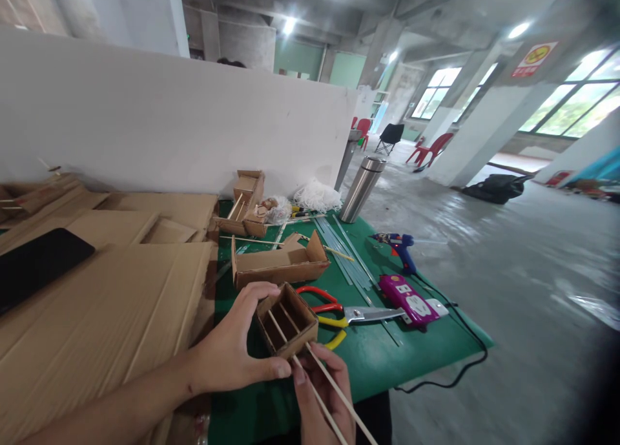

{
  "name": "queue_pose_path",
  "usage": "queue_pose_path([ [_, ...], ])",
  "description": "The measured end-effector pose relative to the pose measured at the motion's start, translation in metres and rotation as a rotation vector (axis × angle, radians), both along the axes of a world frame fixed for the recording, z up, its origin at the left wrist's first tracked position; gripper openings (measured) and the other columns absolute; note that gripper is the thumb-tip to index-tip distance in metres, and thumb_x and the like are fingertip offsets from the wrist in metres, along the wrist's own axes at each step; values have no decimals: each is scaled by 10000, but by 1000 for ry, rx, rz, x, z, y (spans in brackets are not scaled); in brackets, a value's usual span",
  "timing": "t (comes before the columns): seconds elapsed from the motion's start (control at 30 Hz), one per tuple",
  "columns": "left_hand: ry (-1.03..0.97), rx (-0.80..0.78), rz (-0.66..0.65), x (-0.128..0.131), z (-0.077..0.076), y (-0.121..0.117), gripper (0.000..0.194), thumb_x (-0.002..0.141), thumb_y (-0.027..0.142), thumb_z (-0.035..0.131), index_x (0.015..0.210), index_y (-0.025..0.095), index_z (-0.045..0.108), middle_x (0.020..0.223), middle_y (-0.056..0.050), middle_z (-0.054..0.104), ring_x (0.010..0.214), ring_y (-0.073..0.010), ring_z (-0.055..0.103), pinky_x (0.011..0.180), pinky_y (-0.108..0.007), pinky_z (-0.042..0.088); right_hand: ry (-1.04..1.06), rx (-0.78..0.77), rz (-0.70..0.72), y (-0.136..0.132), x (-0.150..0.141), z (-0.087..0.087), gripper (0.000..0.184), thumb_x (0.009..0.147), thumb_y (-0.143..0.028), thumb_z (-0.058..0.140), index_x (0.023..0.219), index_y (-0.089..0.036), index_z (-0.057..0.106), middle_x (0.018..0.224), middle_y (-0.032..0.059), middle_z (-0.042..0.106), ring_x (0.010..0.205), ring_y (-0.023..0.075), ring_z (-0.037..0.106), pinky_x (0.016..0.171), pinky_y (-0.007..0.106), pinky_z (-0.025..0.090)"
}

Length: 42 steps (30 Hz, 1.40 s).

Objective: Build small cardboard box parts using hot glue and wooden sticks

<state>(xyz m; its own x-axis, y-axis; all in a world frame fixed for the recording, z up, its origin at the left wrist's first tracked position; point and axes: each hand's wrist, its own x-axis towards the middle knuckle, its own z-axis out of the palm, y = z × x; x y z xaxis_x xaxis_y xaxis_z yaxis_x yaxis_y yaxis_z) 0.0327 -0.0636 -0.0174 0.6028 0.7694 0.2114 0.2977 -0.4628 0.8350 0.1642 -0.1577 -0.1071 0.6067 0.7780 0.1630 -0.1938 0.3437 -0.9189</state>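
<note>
A small open cardboard box (306, 332) sits tilted between my hands, with two thin wooden sticks (323, 407) running across its inside and out through the near wall. My left hand (232, 348) is closed round the box, fingers on the far side and thumb at the near corner. Below that wall, my right hand (334, 383) pinches the protruding sticks. Just right of the box lie scissors (372, 314) with red handles, beside yellow handles (338, 338) of a tool partly hidden. A longer cardboard tray (276, 264) stands behind the box.
Cardboard sheets (121, 303) carry a black flat object (43, 264) at left. On the green tabletop (387, 361) are clear glue sticks (346, 258), a blue glue gun (400, 248), a purple power strip (409, 300) with a cable, a steel flask (362, 190) and another cardboard piece (249, 190).
</note>
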Motion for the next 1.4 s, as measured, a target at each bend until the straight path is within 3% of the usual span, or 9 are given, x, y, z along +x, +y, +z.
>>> queue_pose_path([
  [0.13, -134, -16, -91, -4, -4, 1, 614, 887, 423, 641, 1393, 214, 364, 1418, -155, 443, 1325, -360, 424, 1119, -505, 348, 56, -90, -22, 4, 17, 17, 277, 846, -453, 709, 992, -229, 637, 1009, 33, 625, 790, 150, 628, 686, 249, 554],
  [0.23, -288, -144, -82, -3, -7, 2, 415, 980, 367, 510, 1360, 235, 408, 1400, -133, 461, 1307, -322, 445, 1104, -466, 356, 170, -130, 69, 10, 40, 32, 296, 861, -514, 662, 904, -221, 676, 930, 25, 675, 729, 151, 630, 638, 247, 542],
  [0.37, -417, -367, -15, 4, -7, 6, 324, 953, 351, 562, 1249, 234, 500, 1291, -105, 537, 1268, -296, 488, 1063, -433, 391, 322, -142, 155, 20, 63, 48, 268, 742, -469, 795, 840, -231, 720, 879, 17, 730, 725, 172, 661, 645, 278, 564],
  [0.47, -406, -437, 43, 7, -7, 9, 307, 918, 373, 621, 1177, 225, 550, 1180, -72, 586, 1163, -252, 543, 1006, -388, 432, 391, -114, 180, 26, 69, 57, 245, 691, -411, 848, 830, -240, 742, 878, 8, 750, 695, 151, 666, 637, 256, 565],
  [0.67, -390, -633, 1, 12, -11, 11, 472, 830, 646, 621, 915, 195, 512, 780, 22, 564, 678, -140, 578, 620, -291, 522, 486, -103, 226, 32, 71, 63, 279, 595, -375, 913, 779, -239, 754, 813, -14, 754, 648, 128, 666, 630, 235, 566],
  [0.8, -398, -651, -36, 13, -7, 9, 534, 781, 695, 637, 834, 195, 457, 736, 42, 545, 612, -115, 569, 561, -264, 516, 531, -154, 235, 33, 70, 62, 308, 576, -375, 923, 802, -245, 759, 817, -15, 756, 710, 146, 694, 618, 216, 559],
  [1.07, -362, -631, -51, 12, 1, 0, 490, 876, 675, 527, 876, 189, 458, 748, 34, 563, 605, -108, 569, 583, -274, 507, 541, -178, 225, 35, 63, 63, 345, 540, -429, 929, 791, -259, 764, 786, -37, 750, 719, 141, 702, 652, 212, 555],
  [1.23, -418, -577, -101, 11, -1, -1, 442, 901, 629, 539, 887, 200, 436, 774, 47, 519, 614, -91, 534, 586, -252, 481, 542, -157, 212, 35, 60, 61, 327, 570, -424, 917, 813, -270, 761, 814, -37, 747, 739, 153, 702, 641, 229, 557],
  [1.4, -444, -514, -66, 11, -2, 1, 430, 897, 618, 554, 868, 205, 439, 748, 52, 498, 620, -95, 517, 593, -243, 453, 494, -125, 258, 32, 67, 62, 319, 646, -473, 860, 842, -241, 760, 836, 15, 752, 716, 172, 684, 652, 280, 574],
])
